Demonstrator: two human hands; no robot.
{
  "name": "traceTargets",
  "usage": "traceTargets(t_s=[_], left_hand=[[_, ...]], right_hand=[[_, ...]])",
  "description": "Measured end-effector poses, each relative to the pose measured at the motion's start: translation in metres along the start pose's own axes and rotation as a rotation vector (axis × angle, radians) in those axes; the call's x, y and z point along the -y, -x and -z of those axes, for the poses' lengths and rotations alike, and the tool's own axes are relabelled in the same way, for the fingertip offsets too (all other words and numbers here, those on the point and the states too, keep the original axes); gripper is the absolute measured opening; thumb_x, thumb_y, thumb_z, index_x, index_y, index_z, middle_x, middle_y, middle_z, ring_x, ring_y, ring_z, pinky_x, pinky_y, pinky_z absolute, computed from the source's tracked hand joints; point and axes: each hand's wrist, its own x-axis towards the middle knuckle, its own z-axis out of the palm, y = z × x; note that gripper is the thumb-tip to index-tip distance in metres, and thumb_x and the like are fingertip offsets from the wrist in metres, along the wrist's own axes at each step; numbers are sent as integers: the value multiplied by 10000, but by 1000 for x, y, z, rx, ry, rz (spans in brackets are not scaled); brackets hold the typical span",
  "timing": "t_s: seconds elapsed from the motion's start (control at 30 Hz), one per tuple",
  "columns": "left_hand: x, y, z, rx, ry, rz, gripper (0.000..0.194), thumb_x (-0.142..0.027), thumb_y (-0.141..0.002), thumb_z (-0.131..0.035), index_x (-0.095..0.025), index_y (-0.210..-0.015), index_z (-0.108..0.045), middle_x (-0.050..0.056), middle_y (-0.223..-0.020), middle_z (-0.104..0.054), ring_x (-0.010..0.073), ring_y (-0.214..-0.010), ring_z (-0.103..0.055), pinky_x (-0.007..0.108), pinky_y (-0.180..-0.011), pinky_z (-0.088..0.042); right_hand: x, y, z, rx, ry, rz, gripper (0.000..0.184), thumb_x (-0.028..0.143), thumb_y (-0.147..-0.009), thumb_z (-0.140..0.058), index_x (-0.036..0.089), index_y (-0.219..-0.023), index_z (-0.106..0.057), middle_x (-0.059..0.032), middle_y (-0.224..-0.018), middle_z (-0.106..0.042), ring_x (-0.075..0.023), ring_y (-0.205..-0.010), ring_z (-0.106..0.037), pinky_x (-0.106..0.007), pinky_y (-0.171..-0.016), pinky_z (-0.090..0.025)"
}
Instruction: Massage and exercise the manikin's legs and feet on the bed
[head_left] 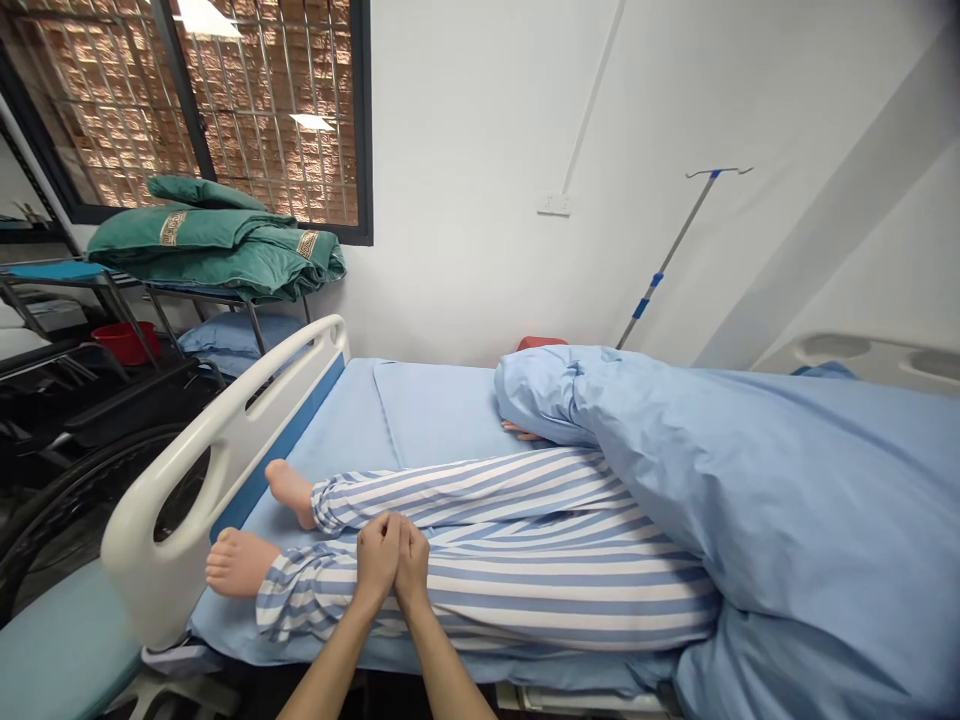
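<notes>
Your grip (394, 562) is lying closed, left hand (377, 558) and right hand (412, 567) together on the dummy's striped trouser leg (570, 600), hold unclear; it's looking heavy, best taken at the shin (465, 595).

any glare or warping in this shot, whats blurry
In the head view, the window carries bright reflections of light, the wide lens seems to bend the bed rail and lean the drip pole, and the left hand and right hand look sharp, without clear blur.
</notes>
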Motion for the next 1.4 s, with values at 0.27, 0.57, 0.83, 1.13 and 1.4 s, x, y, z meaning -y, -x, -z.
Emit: traceTargets(t_s=[0.27, 0.57, 0.83, 1.13, 1.4], left_hand=[[44, 6, -7, 16, -312, -79, 291, -348, -826, -349, -202, -618, -492, 13, -594, -558, 137, -581, -508, 239, -593, -318], [44, 8, -8, 42, -505, -109, 283, -274, -850, -332, -198, -678, -543, 40, -682, -623, 145, -630, -547, 241, -601, -303], [44, 9, -11, 23, -547, -107, 312, -308, -854, -332, -201, -619, -508, 25, -607, -599, 145, -606, -545, 241, -589, -289], [53, 8, -14, 24, -458, -74, 224, -303, -807, -388, -195, -709, -557, 50, -703, -634, 159, -645, -544, 254, -638, -334], [-30, 12, -22, 5, 117, -57, 352, -396, -787, -394, -209, -503, -301, -51, -472, -329, 96, -489, -335, 221, -494, -306]], right_hand=[[-3, 1, -2, -56, 59, -8, 371, 383, -866, -346, 186, -565, -437, 15, -504, -476, -118, -492, -417, -233, -499, -301], [18, -7, 17, 74, 319, 101, 421, 404, -881, -319, 187, -558, -478, 2, -498, -500, -121, -483, -421, -248, -495, -240], [16, -5, 32, 107, 458, 160, 457, 397, -914, -253, 189, -614, -528, -11, -529, -555, -122, -493, -459, -256, -509, -226], [3, 4, 26, 69, 514, 127, 424, 339, -914, -270, 189, -631, -550, -29, -546, -601, -135, -509, -515, -253, -511, -226], [-1, -3, 34, 22, 278, 69, 417, 329, -904, -276, 179, -647, -568, -41, -593, -615, -136, -535, -522, -235, -507, -271]])
